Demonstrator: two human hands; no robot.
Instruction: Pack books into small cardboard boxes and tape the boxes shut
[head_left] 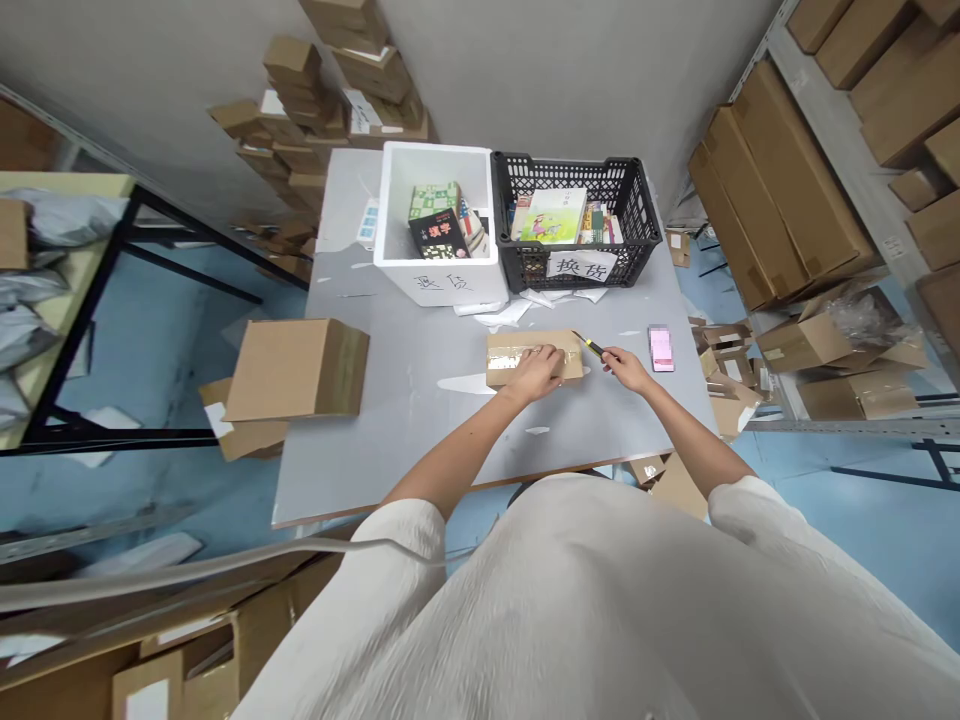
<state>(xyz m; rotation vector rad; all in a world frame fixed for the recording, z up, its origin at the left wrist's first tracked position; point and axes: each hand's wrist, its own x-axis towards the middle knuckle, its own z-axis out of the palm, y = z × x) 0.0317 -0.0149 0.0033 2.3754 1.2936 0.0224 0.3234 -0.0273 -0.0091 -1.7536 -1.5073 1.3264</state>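
On the table [390,450] before you lies the taped carton [529,338]. Expect a light, fairly stiff body with slick tape [504,358] on top; hold bare cardboard at its sides. Your left hand [536,374] rests across it, fingers unclenched. Your right hand [626,368] has its fingers wrapped around the cutter [592,346]; treat the thin blade as brittle and grip the handle only.

Markings: the black crate [525,266] carries a sign [581,265] reading 换货; the white foam box [465,285] bears similar handwriting; a black book [439,236] shows red characters, apparently 汉字. Text on the phone [661,348] is illegible.
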